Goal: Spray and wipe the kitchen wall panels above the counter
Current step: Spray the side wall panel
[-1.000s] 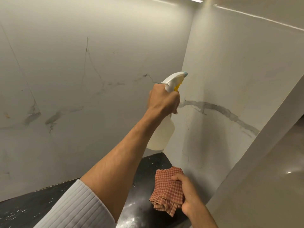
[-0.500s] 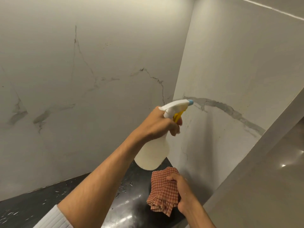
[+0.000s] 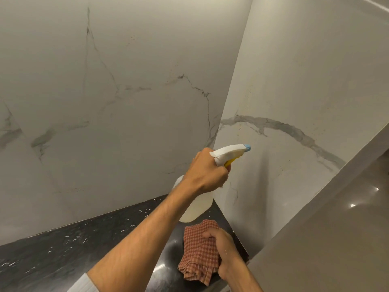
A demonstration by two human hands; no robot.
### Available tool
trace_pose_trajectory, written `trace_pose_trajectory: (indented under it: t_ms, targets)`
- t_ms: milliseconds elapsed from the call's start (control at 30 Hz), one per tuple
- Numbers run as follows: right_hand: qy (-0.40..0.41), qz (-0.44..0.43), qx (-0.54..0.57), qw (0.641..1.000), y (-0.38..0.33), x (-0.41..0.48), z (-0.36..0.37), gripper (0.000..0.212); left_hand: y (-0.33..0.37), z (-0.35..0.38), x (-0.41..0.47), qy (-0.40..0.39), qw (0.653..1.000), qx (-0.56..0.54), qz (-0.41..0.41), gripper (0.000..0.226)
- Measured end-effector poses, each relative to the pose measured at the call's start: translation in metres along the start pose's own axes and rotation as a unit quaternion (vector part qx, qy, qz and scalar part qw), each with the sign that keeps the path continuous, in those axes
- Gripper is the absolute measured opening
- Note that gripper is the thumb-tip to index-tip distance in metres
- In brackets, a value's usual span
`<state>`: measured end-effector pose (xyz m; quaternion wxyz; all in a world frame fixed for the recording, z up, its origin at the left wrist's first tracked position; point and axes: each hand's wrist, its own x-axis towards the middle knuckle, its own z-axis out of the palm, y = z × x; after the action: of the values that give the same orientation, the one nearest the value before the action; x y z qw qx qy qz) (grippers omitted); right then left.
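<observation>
- The left grip point(image 3: 207, 173), a bare hand just right of the frame's centre, is clenched round the neck of a spray bottle point(image 3: 199, 204). Its fingers curl over the yellow trigger point(image 3: 230, 162).
- The bottle hangs in the air above the table point(image 3: 63, 249), tilted, with its pale translucent body down and to the left behind the wrist. Its white head is up and to the right.
- The blue nozzle tip point(image 3: 248, 147) points right, at the side wall panel point(image 3: 305, 91), just below a broad grey vein point(image 3: 284, 127) that arcs across that panel.
- The right grip point(image 3: 226, 249), at the lower middle-right of the frame, grasps a bunched red-and-cream checked cloth point(image 3: 200, 251). Its thumb and fingers wrap the cloth, and the folded edges hang out below.
- The cloth sits over the table's far corner, directly below the bottle. Whether it touches the table cannot be told.
- The 2 marble-look panels meet in a corner line running from the top middle-right down behind the bottle. The back wall panel point(image 3: 126, 102) fills the left and centre and carries thin dark veins.
- Small brownish specks point(image 3: 248, 98) dot the side panel near the corner.
- The table is black with white flecks and fills the lower left.
- A white ribbed sleeve point(image 3: 84, 285) shows at the bottom edge.
- A glossy grey floor point(image 3: 347, 228) with light glints lies at the lower right.
</observation>
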<state>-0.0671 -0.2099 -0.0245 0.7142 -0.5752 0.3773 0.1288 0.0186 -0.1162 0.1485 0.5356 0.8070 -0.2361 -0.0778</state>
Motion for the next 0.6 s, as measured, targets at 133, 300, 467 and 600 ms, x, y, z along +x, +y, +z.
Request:
trace_pose_trajectory:
  t_ms: [133, 300, 467, 600]
  targets:
    - [0.011, 0.043, -0.014, 0.999, 0.006, -0.008, 0.000, 0.026, -0.013, -0.006, -0.001, -0.047, 0.998, 0.025, -0.020, 0.022]
    - [0.004, 0.054, 0.002, 0.999, 0.015, -0.016, -0.006, 0.018, -0.036, 0.002, -0.014, 0.035, 0.996, 0.021, -0.073, 0.036]
    - [0.017, 0.034, 0.034, 0.999, 0.017, -0.022, -0.009, 0.020, -0.051, 0.000, -0.024, 0.039, 0.994, -0.041, -0.094, 0.041]
    - [0.041, -0.003, 0.056, 0.998, 0.005, -0.027, -0.012, 0.023, -0.055, 0.002, -0.026, 0.053, 0.993, -0.032, -0.104, 0.043]
